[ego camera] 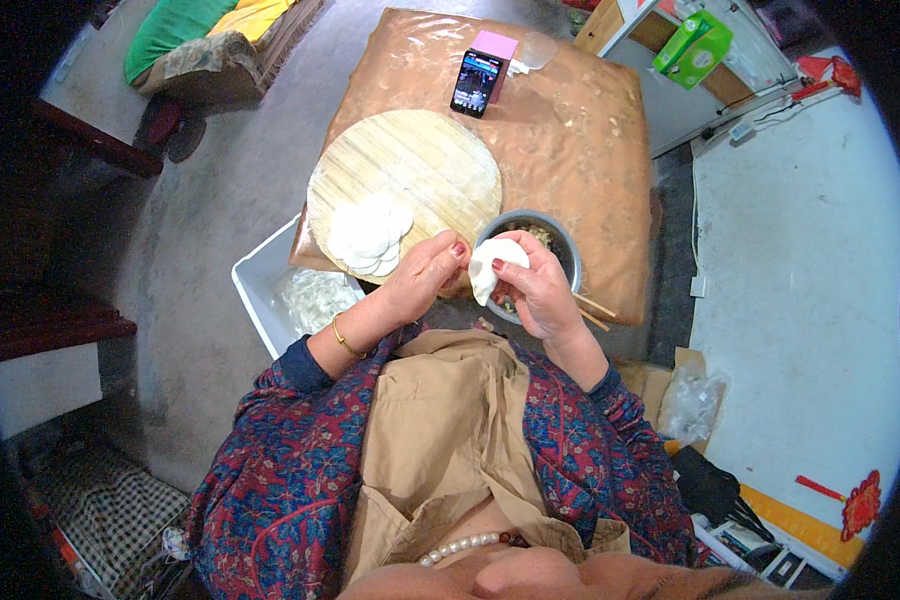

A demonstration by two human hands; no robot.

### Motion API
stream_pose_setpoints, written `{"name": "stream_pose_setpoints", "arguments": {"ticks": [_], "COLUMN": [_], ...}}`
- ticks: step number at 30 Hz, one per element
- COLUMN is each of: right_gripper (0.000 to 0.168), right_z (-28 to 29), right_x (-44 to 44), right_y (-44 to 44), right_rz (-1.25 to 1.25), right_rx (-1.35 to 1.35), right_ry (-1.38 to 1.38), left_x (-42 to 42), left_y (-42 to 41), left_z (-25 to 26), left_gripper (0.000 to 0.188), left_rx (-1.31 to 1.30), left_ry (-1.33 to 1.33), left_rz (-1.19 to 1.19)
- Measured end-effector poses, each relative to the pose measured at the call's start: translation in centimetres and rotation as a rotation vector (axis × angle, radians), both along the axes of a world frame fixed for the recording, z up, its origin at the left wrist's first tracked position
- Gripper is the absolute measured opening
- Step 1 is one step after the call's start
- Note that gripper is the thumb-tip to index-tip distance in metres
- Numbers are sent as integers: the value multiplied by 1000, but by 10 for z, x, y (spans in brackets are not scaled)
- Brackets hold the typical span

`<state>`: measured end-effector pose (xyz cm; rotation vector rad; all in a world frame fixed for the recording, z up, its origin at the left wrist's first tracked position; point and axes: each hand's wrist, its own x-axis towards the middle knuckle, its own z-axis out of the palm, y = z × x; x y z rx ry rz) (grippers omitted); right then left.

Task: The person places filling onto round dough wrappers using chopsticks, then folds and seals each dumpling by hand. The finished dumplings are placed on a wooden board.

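Observation:
My right hand (541, 289) grips a white dough dumpling (487, 271), folded into a half-moon, with the thumb pressed on its face. Beneath that hand sits a round grey metal bowl (572, 251) of chopped filling (541, 232), partly hidden. A pair of wooden chopsticks (594, 312) sticks out at the bowl's lower right. My left hand (429, 271) is just left of the dumpling, apart from it, its fingers curled in and no object visible in them. Several overlapping round dough wrappers (367, 231) lie on the near left of a round wooden board (420, 161).
The table (577, 150) has a brown cover under clear plastic. A phone (475, 84) leans on a pink box (504, 46) at its far side. A white plastic tub (259, 281) with a clear plastic bag (311, 298) stands below the table's left edge.

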<state>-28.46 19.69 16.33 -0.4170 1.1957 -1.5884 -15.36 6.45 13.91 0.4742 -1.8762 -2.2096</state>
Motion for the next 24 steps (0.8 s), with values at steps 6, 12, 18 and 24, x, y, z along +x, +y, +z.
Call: {"name": "stream_pose_setpoints", "arguments": {"ticks": [6,12,18,24], "right_gripper": [26,25,25,24], "right_z": [6,14,18,22], "right_x": [-1,-6,-11,-12], "right_y": [1,2,5,9], "right_rz": [29,43,-4,47], "right_rx": [-33,-35,-81,-76], "right_ry": [25,-5,59,45], "left_x": [-1,-5,-8,-13], "left_y": [2,1,5,10], "left_z": [9,17,19,20], "left_gripper": [22,24,27,28], "left_rx": [-310,-273,-330,-521], "left_ry": [114,108,128,228], "left_rz": [-32,8,-11,37]}}
